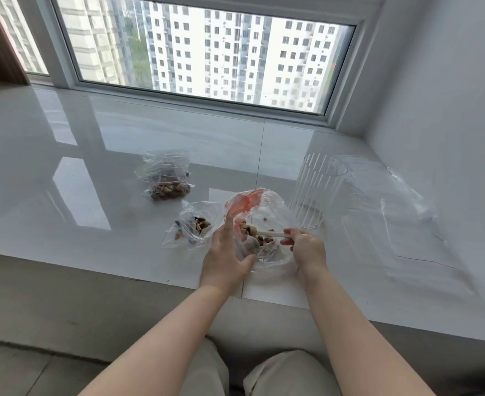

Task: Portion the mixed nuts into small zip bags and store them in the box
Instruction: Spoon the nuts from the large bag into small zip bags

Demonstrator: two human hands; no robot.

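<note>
A clear plastic bag [267, 207] with a red print holds mixed nuts [259, 240] on the white sill. My left hand [227, 252] grips this bag's left side and keeps its mouth apart. My right hand [304, 247] pinches the handle of a pale wooden spoon [264, 232], whose bowl lies inside the bag among the nuts. To the left lies a small zip bag [192, 227] with some nuts in it. Farther back sit two more small zip bags [165, 178] holding nuts.
A clear ribbed plastic box [315, 190] stands upright to the right of the bag. Empty clear zip bags [392, 212] lie spread along the right, near the wall. The glossy white sill [64, 167] ends at a window behind and a concrete edge in front.
</note>
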